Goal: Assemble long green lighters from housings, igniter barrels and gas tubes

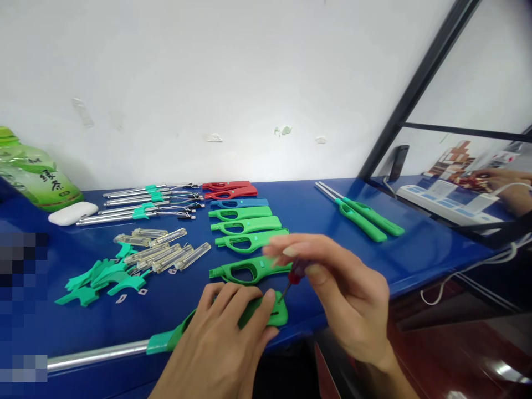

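Note:
My left hand [233, 324] is closed over a green gas lighter [280, 315] lying near the table's front edge, its silver tube [100, 356] pointing left. In my right hand [349, 288] is a small screwdriver [296, 274] with a red handle, held between thumb and fingers. The screwdriver's tip meets the lighter's handle end, beside a dark slot. Most of the lighter's body is hidden under my left hand. Just beyond lies an open green lighter shell [249, 270]. Further back are more green shells [245, 224], a blue shell [240, 203] and two red shells [230, 193].
Metal lighter tubes with wires [137, 202], clear fuel tanks [166, 252] and teal triggers [103, 277] lie at left. A green bottle [37, 172] and white case [73, 213] stand behind. Two green lighters [361, 219] lie right; beyond the black frame are a power strip [449, 208] and another person's hand [505, 183].

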A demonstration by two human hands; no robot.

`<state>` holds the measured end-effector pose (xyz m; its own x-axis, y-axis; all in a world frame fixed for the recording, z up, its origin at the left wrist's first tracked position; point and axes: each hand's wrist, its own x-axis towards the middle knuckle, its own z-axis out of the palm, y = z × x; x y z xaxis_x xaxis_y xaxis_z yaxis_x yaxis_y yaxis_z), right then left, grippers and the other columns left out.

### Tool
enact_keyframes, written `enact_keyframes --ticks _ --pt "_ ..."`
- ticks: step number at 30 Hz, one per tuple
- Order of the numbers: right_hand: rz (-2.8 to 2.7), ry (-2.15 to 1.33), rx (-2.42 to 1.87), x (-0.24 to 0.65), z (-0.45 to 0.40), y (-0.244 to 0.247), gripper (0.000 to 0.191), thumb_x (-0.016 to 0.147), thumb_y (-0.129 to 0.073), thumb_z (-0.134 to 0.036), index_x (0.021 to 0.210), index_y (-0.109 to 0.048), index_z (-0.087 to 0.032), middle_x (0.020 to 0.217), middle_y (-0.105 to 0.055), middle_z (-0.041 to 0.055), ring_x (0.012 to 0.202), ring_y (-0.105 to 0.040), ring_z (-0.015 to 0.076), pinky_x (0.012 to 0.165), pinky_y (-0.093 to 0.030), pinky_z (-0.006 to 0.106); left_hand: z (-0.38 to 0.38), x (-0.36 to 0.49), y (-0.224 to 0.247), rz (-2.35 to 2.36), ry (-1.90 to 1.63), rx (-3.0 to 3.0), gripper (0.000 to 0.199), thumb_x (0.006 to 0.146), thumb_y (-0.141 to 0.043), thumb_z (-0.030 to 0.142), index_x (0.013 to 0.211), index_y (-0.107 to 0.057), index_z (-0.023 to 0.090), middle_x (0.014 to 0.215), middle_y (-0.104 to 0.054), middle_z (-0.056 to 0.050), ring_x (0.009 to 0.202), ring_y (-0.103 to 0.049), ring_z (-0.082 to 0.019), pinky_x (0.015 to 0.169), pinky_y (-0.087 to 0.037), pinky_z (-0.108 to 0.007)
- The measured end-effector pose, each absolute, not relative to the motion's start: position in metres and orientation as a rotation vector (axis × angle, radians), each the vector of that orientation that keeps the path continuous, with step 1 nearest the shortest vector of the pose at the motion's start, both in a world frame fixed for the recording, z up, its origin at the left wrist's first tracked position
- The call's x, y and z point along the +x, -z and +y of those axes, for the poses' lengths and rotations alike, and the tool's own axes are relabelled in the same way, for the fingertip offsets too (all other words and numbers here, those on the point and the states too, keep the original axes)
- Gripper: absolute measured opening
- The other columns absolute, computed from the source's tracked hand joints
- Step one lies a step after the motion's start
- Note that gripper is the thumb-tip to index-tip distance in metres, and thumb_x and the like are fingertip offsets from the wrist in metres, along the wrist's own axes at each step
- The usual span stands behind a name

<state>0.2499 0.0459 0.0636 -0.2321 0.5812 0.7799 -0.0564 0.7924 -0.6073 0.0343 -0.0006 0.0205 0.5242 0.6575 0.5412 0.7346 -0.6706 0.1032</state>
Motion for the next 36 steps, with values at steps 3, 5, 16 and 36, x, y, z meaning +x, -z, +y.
enact_keyframes --ticks 3,5,16,36 --pt "-1.679 -0.595 -0.36 0.247 0.048 -0.063 0.038 0.118 -0.068 -0.01 0.144 -0.083 -0.033 0.117 -0.086 -0.0003 0.1 -0.078 0.0165 0.087 -0.066 0.031 0.001 0.034 -0.019 -1.215 0.832 -2.614 0.033 0.125 -0.048 0.03 0.152 -0.066 0.028 0.129 -0.081 0.001 0.114 -0.074 -0.021 0.099 -0.058 -0.042" --pt "-1.644 -0.494 -0.389 0.246 0.051 -0.062 0.034 0.111 -0.082 -0.013 0.138 -0.085 -0.033 0.107 -0.082 -0.0012 0.094 -0.072 0.0161 0.083 -0.064 0.028 0.001 0.034 -0.019 -1.216 0.817 -2.609 0.033 0.125 -0.048 0.03 0.152 -0.067 0.028 0.129 -0.081 0.001 0.113 -0.075 -0.022 0.097 -0.058 -0.041" --pt "-1.677 -0.444 -0.412 0.243 0.05 -0.074 0.032 0.101 -0.09 -0.006 0.123 -0.089 -0.028 0.104 -0.084 -0.0014 0.093 -0.077 0.0164 0.082 -0.067 0.028 0.007 0.026 -0.027 -1.159 0.751 -2.485 0.034 0.125 -0.041 0.026 0.148 -0.067 0.022 0.122 -0.083 -0.003 0.106 -0.079 -0.027 0.091 -0.061 -0.046" --pt "-1.774 -0.518 -0.413 0.231 0.054 -0.079 0.041 0.115 -0.068 -0.006 0.144 -0.084 -0.031 0.119 -0.087 0.0007 0.1 -0.083 0.0178 0.092 -0.071 0.034 0.008 0.013 -0.024 -1.161 0.767 -2.561 0.034 0.12 -0.049 0.021 0.151 -0.064 0.022 0.123 -0.081 -0.004 0.105 -0.078 -0.028 0.089 -0.068 -0.048"
